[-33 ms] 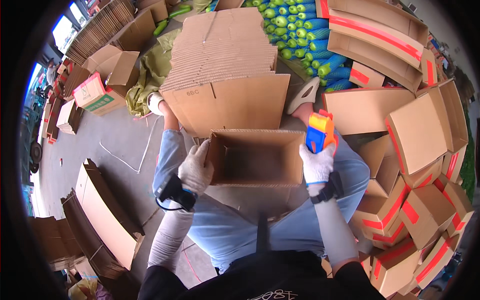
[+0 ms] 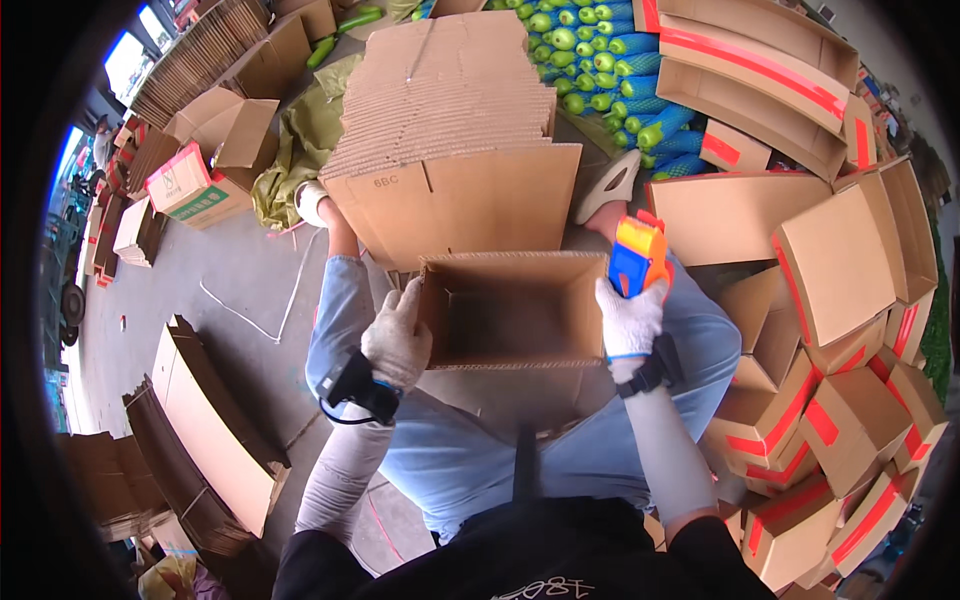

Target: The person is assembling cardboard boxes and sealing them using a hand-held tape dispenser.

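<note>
An open cardboard box [image 2: 515, 275] is between my knees, its inside facing up and dim at the bottom. My left hand [image 2: 396, 338], in a white glove, is closed on the box's left wall. In my gloved right hand [image 2: 630, 320] is a blue and orange tape dispenser [image 2: 638, 258], its head pointing away from me. The edge of that hand is against the box's right side. Just beyond the box leans a thick row of flattened cardboard boxes [image 2: 440, 95], the nearest sheet [image 2: 470, 200] facing me.
Folded boxes with red tape [image 2: 770, 420] are heaped on my right. Green produce in blue netting [image 2: 610, 75] lies at the far right. More flat cardboard [image 2: 215, 420] rests on the left floor, with a white strap [image 2: 240, 318] and olive sheeting [image 2: 305, 135] farther off.
Both hands, the box and the tape dispenser have shifted slightly away from me. My grips look the same.
</note>
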{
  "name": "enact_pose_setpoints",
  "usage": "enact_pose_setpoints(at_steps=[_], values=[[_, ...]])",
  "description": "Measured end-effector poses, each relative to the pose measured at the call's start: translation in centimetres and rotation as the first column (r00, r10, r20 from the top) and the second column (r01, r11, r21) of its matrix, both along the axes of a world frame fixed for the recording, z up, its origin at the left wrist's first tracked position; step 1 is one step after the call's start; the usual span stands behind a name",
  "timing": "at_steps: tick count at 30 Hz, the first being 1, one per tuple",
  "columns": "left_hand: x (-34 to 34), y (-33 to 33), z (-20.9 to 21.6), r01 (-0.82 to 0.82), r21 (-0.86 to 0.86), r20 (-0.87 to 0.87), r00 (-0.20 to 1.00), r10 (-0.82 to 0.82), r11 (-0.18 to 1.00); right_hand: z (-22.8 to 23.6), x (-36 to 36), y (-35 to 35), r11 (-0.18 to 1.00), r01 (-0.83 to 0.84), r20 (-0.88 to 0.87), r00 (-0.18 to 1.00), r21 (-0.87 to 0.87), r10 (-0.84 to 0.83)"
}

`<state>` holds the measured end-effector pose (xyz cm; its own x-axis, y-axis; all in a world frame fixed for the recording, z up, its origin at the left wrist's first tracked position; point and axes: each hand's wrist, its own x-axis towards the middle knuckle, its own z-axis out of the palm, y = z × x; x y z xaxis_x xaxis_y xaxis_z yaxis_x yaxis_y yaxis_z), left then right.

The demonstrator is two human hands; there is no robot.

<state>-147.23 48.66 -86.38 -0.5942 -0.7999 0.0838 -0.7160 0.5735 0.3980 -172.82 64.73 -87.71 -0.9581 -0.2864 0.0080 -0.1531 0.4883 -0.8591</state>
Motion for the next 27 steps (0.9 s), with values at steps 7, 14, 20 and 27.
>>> enact_pose_setpoints(at_steps=[7, 14, 20, 27], values=[[-4.0, -0.3, 0.8, 0.049, 0.088, 0.309, 0.948, -0.074, 0.995, -0.3, -4.8, 1.3, 0.850, -0.245, 0.229, 0.895, -0.467, 0.384], [-3.5, -1.0, 1.7, 0.212, 0.336, 0.273, 0.911, -0.310, 0.918, 3.8, -5.0, 6.4, 0.517, -0.565, 0.145, 0.574, -0.642, 0.806], [-4.1, 0.1, 3.5, 0.387, 0.502, 0.372, 0.711, -0.597, 0.773, 4.4, -7.8, 2.2, 0.516, -0.652, 0.139, 0.539, -0.556, 0.831], [-4.8, 0.3, 3.7, 0.206, 0.585, 0.490, 0.681, -0.544, 0.784, 3.3, -12.2, 4.4, 0.439, -0.524, 0.196, 0.456, -0.730, 0.868]])
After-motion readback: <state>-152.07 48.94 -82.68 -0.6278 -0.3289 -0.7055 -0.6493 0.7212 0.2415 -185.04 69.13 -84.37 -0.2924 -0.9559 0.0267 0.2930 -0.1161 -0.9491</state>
